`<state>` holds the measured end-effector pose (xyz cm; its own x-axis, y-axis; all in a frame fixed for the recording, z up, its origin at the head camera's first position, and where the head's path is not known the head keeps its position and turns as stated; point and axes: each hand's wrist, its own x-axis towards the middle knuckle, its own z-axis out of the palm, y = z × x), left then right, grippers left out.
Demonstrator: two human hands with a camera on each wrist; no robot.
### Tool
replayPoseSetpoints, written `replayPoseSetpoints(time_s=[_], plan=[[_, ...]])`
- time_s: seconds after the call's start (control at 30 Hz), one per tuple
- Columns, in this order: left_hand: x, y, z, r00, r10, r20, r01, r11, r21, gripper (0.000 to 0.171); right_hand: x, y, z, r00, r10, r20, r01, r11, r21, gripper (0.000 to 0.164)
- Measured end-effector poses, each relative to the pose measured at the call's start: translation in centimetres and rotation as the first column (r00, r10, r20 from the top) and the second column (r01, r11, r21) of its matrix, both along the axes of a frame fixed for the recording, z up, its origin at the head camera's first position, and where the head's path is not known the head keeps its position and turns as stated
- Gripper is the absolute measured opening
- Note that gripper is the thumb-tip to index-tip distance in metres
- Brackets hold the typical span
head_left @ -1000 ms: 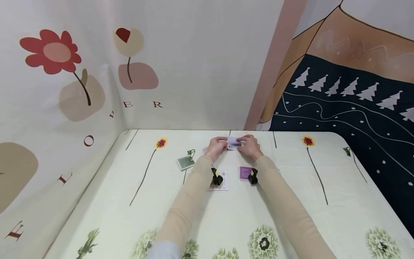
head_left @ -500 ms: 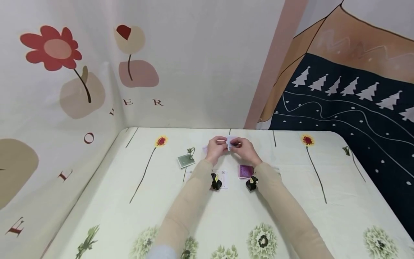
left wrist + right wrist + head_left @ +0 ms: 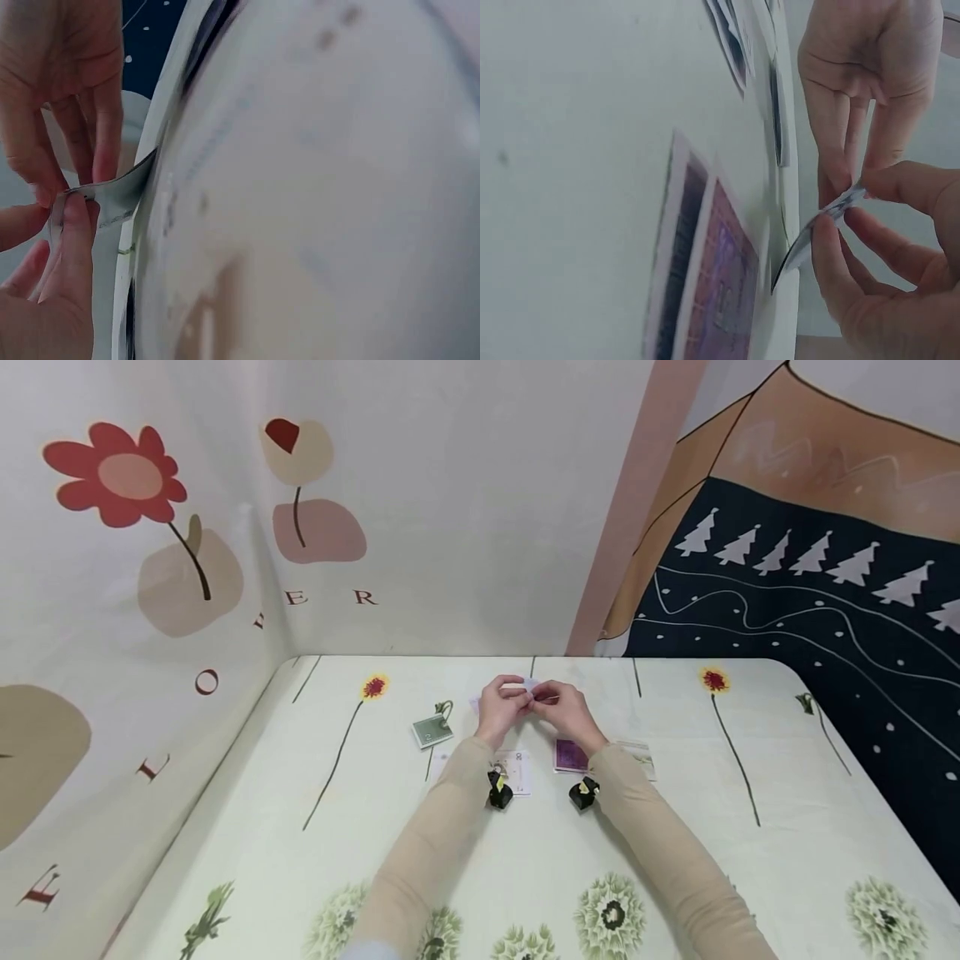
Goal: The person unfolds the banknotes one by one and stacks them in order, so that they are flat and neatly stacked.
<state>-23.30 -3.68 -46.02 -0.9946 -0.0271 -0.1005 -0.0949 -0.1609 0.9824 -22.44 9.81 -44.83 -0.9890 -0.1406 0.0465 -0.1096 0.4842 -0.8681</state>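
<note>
Paper printed white-and-lilac [image 3: 518, 772] lies nearest, flat on the flowered white cloth [image 3: 802, 860]; a purple rectangular paper stack [image 3: 571, 756] and a green rectangular paper stack [image 3: 432, 732] sit apart, presumably so colours don't mix. Farther off, left hand [image 3: 499, 708] and right hand [image 3: 568, 708], fingers bent, tips close together, pinch a curved pale-lilac paper slip [image 3: 124, 193] above the cloth, probably because limp paper needs steadying.

The banknote [image 3: 124, 195] is pale violet and curved. The left hand [image 3: 500, 707] and right hand [image 3: 566, 709] pinch it.
</note>
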Motion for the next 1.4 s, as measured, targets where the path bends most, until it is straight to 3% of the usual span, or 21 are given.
replayPoseSetpoints(time_s=[0.17, 0.3, 0.5, 0.67, 0.87, 1.0, 1.1, 1.27, 1.4], plan=[[0.3, 0.0, -0.4, 0.998, 0.02, -0.064, -0.026, 0.996, -0.09, 0.039, 0.3, -0.2, 0.1, 1.0, -0.01, 0.021, 0.01, 1.0, -0.005, 0.024], [0.4, 0.1, -0.4, 0.993, 0.022, -0.113, -0.034, 0.994, -0.105, 0.044, 0.5, -0.3, 0.0, 0.999, -0.046, 0.013, 0.046, 0.999, -0.012, 0.022], [0.5, 0.1, -0.1, 0.993, 0.006, -0.118, -0.021, 0.992, -0.127, 0.043, 0.7, -0.2, -0.1, 0.998, -0.069, 0.002, 0.069, 0.997, -0.037, 0.016], [0.8, 0.0, 0.3, 0.99, -0.026, -0.136, 0.002, 0.985, -0.173, 0.043, 0.7, 0.1, -0.1, 0.997, -0.057, 0.052, 0.066, 0.978, -0.198, 0.02], [1.2, -0.3, 1.3, 0.974, -0.116, -0.193, 0.043, 0.936, -0.349, 0.042, 0.8, 0.5, 0.4, 0.991, -0.031, 0.129, 0.076, 0.932, -0.355, 0.024], [1.4, -0.5, 1.7, 0.978, -0.124, -0.17, 0.069, 0.953, -0.295, 0.042, 0.9, 0.6, 0.6, 0.991, -0.021, 0.132, 0.072, 0.915, -0.396, 0.021], [1.6, -0.6, 2.1, 0.986, -0.106, -0.132, 0.072, 0.968, -0.242, 0.04, 1.0, 0.7, 0.6, 0.992, -0.029, 0.126, 0.074, 0.925, -0.374, 0.021], [2.0, -0.8, 2.7, 0.988, -0.112, -0.106, 0.083, 0.965, -0.247, 0.044, 1.3, 0.7, 0.7, 0.993, -0.067, 0.101, 0.096, 0.942, -0.323, 0.023], [2.3, -1.1, 3.5, 0.987, -0.116, -0.109, 0.087, 0.966, -0.242, 0.051, 1.5, 0.7, 1.0, 0.992, -0.1, 0.081, 0.122, 0.937, -0.326, 0.025]])
